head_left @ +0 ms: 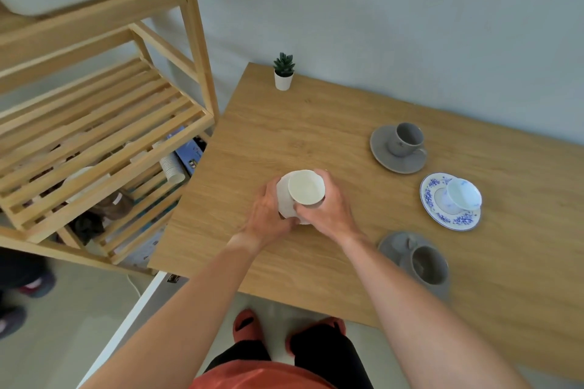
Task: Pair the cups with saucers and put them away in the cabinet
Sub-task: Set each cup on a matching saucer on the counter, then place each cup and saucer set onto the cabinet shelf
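Both hands grasp one white set above the table [316, 142]: left hand [268, 215] holds the saucer [284, 199], right hand [328, 211] holds the cup [306, 188]. Beyond, three paired sets stand at right; the shelf [104, 136] stands left.

Both hands, left hand [268, 211] and right hand [328, 208], apparently grip white cup [306, 186] and saucer [284, 199].

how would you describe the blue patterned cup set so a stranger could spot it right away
Start at the wooden table and look along its right side, where three cup sets sit in a rough line running from the wall toward the person. The blue patterned cup set is the middle one. Its neighbours are plain grey; only this one has a white saucer with blue floral rim.
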Demonstrator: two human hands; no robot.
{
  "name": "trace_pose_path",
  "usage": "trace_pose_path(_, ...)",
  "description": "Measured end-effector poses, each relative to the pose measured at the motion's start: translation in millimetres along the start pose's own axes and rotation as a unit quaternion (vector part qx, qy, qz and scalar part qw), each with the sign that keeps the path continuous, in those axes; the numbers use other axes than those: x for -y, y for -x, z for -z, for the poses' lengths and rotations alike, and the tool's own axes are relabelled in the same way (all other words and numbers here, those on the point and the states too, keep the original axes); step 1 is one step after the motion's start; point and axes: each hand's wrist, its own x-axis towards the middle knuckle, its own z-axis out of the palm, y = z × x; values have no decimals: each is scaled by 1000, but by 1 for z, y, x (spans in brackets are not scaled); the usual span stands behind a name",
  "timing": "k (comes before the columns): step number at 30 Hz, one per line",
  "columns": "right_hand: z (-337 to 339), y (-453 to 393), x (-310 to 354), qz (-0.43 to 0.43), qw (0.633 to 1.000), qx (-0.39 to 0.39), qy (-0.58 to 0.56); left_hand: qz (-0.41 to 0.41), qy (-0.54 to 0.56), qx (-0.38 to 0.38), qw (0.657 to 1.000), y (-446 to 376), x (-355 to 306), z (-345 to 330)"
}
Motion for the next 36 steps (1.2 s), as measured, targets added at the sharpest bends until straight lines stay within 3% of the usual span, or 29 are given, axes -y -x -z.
trace_pose_path(5, -5, 13, -2, -34, 998, -23, -38, 99, 39, -31, 994, -10, 1, 2)
trace_pose_path(12, -16, 32, -7, -32, 994, -74, -68, 114, 11, 45, 992, -6, 1, 5)
trace_pose_path(19, -19, 74, -18, -1, 994, -90, -61, 122, 11, 49, 991, 20, 15, -7)
trace_pose_path(27, -29, 162, -30, 84, 989, -118, 21, 84, 10, -10, 996, 115, 13, -23)
trace_pose_path(36, -54, 292, -57, 130, 983, -113, 58, 84, 44, -15, 995, 242, 51, -44)
